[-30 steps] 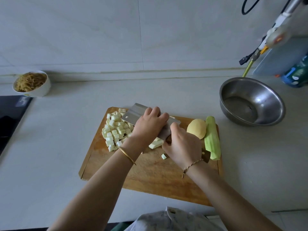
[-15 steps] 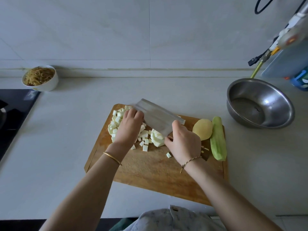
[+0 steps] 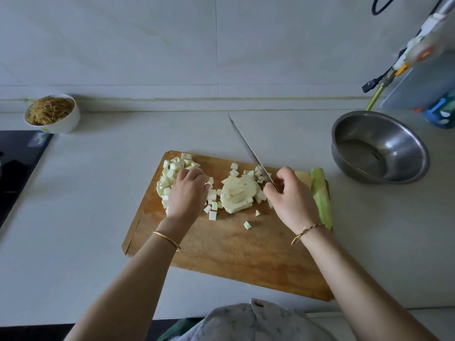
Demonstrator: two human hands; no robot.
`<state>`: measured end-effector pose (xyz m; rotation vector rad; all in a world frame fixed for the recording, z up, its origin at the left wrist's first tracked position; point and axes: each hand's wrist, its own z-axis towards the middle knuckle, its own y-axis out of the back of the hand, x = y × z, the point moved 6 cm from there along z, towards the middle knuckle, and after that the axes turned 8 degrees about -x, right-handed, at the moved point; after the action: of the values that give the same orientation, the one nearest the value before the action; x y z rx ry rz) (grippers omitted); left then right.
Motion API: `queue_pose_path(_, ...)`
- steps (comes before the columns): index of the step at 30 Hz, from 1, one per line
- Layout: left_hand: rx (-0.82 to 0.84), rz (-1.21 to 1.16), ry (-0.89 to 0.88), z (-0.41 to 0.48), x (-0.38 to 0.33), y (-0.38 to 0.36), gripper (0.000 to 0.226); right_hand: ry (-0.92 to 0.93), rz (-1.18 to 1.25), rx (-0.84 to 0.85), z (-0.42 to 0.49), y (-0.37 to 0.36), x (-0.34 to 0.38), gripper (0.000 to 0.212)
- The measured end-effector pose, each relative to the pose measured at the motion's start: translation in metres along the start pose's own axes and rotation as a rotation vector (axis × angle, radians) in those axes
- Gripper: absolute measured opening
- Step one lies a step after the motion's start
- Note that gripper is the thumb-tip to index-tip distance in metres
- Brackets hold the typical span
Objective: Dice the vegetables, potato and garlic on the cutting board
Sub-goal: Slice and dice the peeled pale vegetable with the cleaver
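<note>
A wooden cutting board (image 3: 229, 252) lies on the counter. A heap of pale diced vegetable cubes (image 3: 172, 168) sits at its far left, and my left hand (image 3: 188, 193) rests on that heap with curled fingers. A larger uncut pale chunk (image 3: 237, 194) lies mid-board with loose cubes around it. My right hand (image 3: 290, 200) grips the cleaver (image 3: 248, 148), blade edge-on and pointing away beyond the board. A peeled potato (image 3: 304, 177) and a peeled green vegetable (image 3: 321, 195) lie at the board's right edge, partly hidden by my right hand. No garlic shows.
A steel bowl (image 3: 380, 146) stands on the counter to the right. A white bowl of shredded food (image 3: 53, 113) sits at the far left by the wall. A black cooktop (image 3: 17, 166) lies at the left edge. Blue items (image 3: 440, 114) stand at far right.
The cleaver was lying flat under my left hand, sweeping cubes leftward; it is now turned edge-on and lifted to the right. My left hand has settled on the heap of cubes.
</note>
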<state>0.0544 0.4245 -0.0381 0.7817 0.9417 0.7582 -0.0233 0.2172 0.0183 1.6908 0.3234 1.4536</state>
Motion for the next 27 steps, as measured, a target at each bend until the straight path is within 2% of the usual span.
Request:
queue_pose_path(2, -0.009, -0.038, -0.025, 0.0, -0.011, -0.001, 0.015, -0.036, 0.058, 0.056, -0.003, -0.005, -0.001, 0.012)
queue_pose_path(5, 0.068, -0.135, -0.063, -0.003, -0.033, -0.012, 0.025, -0.076, 0.101, 0.128, -0.01, -0.013, -0.003, 0.009)
queue_pose_path(9, 0.11, -0.204, 0.045, -0.008, -0.041, -0.027, 0.03, -0.09, 0.061, 0.144, -0.017, -0.017, -0.001, 0.029)
queue_pose_path(19, 0.128, -0.293, 0.158, -0.019, -0.035, -0.044, 0.016, -0.161, 0.053, 0.27, -0.023, -0.025, -0.001, 0.028)
queue_pose_path(27, 0.078, -0.327, 0.196, -0.021, -0.038, -0.043, 0.015, -0.13, -0.124, 0.389, -0.005, -0.031, 0.02, 0.022)
